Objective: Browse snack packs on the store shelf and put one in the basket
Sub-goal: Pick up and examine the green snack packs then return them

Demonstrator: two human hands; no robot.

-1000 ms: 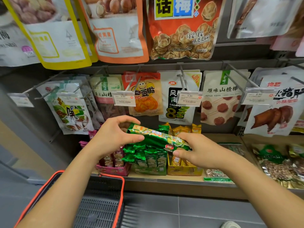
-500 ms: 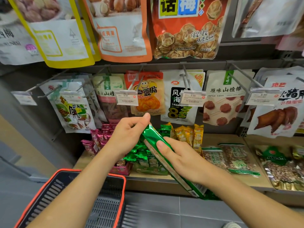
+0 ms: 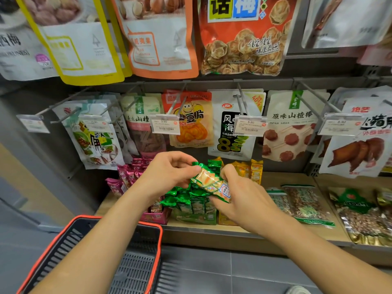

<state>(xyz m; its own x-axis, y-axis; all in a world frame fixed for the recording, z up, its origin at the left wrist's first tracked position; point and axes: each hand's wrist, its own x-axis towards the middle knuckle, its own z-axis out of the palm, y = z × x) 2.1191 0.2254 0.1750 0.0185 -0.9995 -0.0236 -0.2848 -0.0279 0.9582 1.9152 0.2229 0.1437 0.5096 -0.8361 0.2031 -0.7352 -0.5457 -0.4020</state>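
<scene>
A long green snack pack with an orange-and-white picture side facing up is held between both hands above the shelf. My left hand pinches its upper left end. My right hand grips its lower right part, hiding that end. Below them a green display box holds several similar green packs. A black basket with an orange rim hangs at the lower left, under my left forearm, with nothing visible inside.
Pink packs and yellow packs flank the green box on the wooden shelf. Flat nut bags lie to the right. Hanging pouches on metal hooks with price tags fill the wall above.
The green pack was turned over: its plain green back was angled down to the right, and now the printed side faces up and it lies shorter between my hands.
</scene>
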